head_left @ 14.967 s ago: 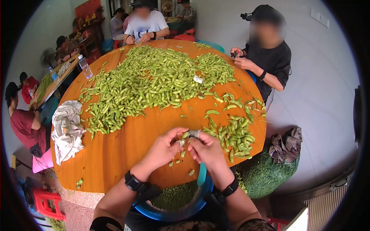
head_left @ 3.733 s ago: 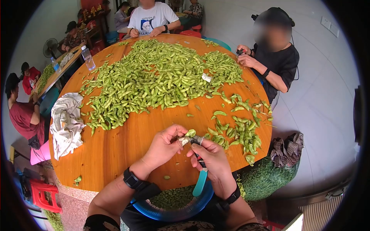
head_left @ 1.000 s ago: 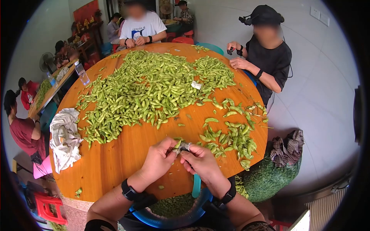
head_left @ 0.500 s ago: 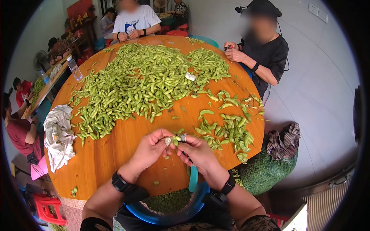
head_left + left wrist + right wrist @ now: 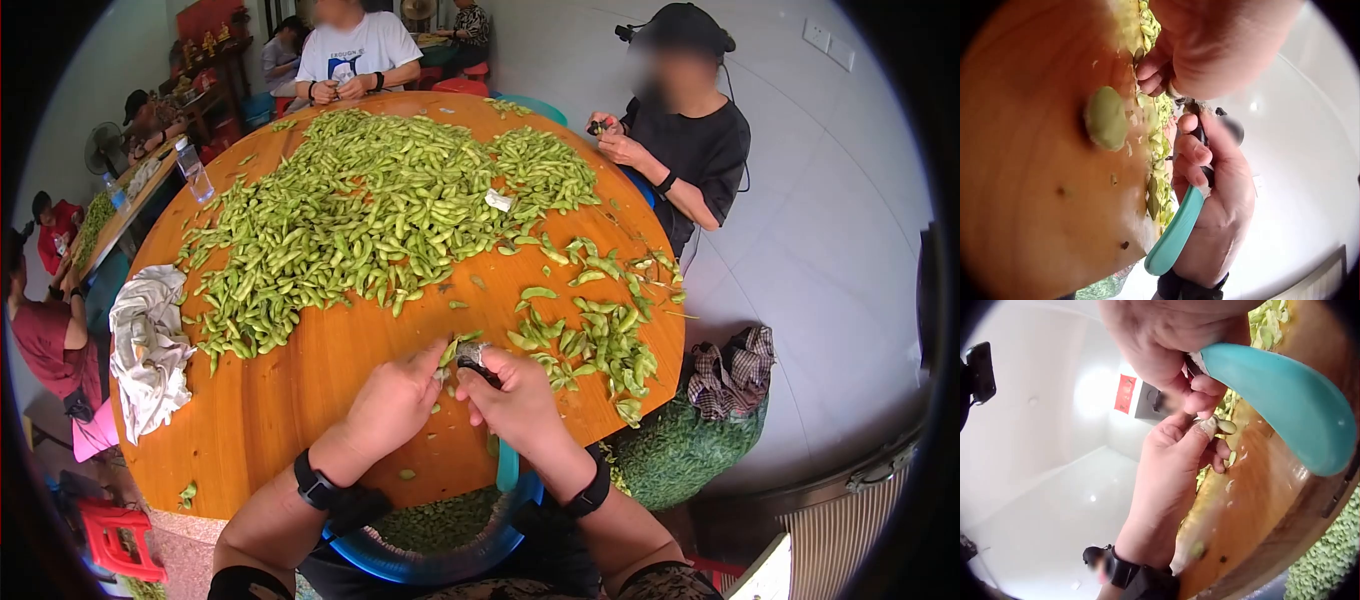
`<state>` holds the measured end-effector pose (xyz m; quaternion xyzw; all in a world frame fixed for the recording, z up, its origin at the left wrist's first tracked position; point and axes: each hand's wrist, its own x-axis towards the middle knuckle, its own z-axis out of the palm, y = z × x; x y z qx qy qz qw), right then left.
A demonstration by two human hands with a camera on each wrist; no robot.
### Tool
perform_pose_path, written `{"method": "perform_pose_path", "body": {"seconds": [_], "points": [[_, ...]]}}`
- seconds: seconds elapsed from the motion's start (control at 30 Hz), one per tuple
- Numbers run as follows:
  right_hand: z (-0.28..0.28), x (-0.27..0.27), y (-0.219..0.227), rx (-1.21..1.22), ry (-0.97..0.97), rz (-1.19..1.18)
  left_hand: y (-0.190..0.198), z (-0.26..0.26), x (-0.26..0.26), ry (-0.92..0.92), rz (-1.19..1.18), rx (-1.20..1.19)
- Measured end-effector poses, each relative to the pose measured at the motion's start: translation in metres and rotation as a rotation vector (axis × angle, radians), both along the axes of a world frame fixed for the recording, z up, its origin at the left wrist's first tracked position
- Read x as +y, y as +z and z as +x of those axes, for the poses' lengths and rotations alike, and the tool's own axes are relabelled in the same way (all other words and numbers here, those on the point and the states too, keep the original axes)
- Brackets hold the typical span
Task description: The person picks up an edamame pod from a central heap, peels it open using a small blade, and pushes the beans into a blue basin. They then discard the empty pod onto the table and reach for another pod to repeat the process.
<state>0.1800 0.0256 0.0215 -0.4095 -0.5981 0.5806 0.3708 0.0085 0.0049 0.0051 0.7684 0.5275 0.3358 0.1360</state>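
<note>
My left hand (image 5: 390, 400) pinches a green bean pod (image 5: 1227, 427) between thumb and fingers; whitish tape covers the thumb tip. Close against it, my right hand (image 5: 520, 405) grips a hand tool with a teal handle (image 5: 1175, 237). Grey wrapping covers the tool's head, and the fingers hide much of its dark middle. A single green bean (image 5: 1107, 119) shows large against the tabletop in the left wrist view. Below both hands, a blue basin (image 5: 375, 567) holds shelled beans (image 5: 1329, 550). A big heap of pods (image 5: 380, 210) spreads across the round wooden table (image 5: 250, 430).
Flattened pods (image 5: 600, 340) lie to the right of my hands. A crumpled white cloth (image 5: 150, 350) is at the left edge, near a water bottle (image 5: 193, 170). A green mesh sack (image 5: 700, 440) stands right of the table. Two people (image 5: 690, 150) work across it.
Over the last half second my left hand turns so its back faces up, and the pod swings upward at the tool's head. Both hands stay together over the table's near edge.
</note>
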Motion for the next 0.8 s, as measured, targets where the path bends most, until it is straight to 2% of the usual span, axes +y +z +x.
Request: {"method": "perform_pose_path", "body": {"seconds": [0.13,0.33,0.4,0.53,0.6,0.63,0.7,0.8], "points": [[-0.001,-0.001,0.0,0.001,0.073,-0.126,0.005,-0.001,-0.001,0.003,-0.076,-0.023],[-0.004,-0.001,-0.007,0.042,0.062,-0.156,0.008,-0.005,-0.001,-0.043,-0.114,-0.01],[-0.004,0.0,-0.009,0.052,0.047,-0.159,0.004,-0.004,0.001,-0.063,-0.135,-0.118],[-0.002,0.002,-0.013,0.087,0.022,-0.21,0.005,-0.004,0.003,-0.072,-0.177,-0.162],[0.0,0.005,-0.015,0.116,0.041,-0.255,0.004,-0.008,0.005,-0.136,-0.354,-0.295],[0.002,0.007,-0.015,0.146,0.061,-0.297,0.0,-0.011,0.006,-0.133,-0.357,-0.297],[0.005,0.011,-0.014,0.167,0.079,-0.329,-0.01,-0.016,0.011,-0.222,-0.546,-0.674],[0.006,0.011,-0.01,0.157,0.11,-0.348,-0.008,-0.015,0.014,-0.264,-0.633,-0.72]]}}
